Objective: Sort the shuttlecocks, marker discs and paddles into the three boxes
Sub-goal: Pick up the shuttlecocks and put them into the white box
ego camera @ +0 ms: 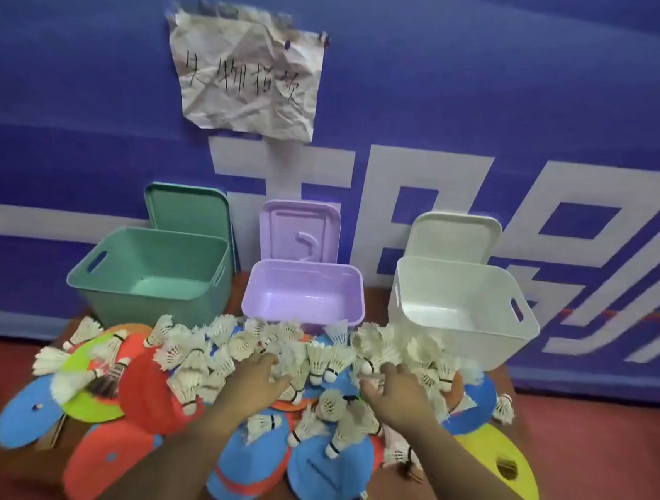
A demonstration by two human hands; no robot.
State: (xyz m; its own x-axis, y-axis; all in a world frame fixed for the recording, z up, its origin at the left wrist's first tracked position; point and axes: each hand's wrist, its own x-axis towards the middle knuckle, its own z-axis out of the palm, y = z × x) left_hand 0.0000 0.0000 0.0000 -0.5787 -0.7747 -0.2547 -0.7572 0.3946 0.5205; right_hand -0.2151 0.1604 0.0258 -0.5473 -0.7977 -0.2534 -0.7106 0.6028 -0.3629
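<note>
Three boxes stand in a row at the back of a small table: a green box, a purple box and a white box, and what shows of their insides holds nothing. In front of them lies a heap of several white shuttlecocks on top of coloured marker discs in red, blue, yellow and green. My left hand reaches into the middle of the heap with its fingers curled among shuttlecocks. My right hand does the same a little to the right, fingers around a shuttlecock. Paddles are hard to tell under the heap.
Each box has its lid leaning upright behind it against a blue banner wall. A crumpled paper note is pinned to the wall above. A yellow disc lies at the table's right edge. The red floor surrounds the table.
</note>
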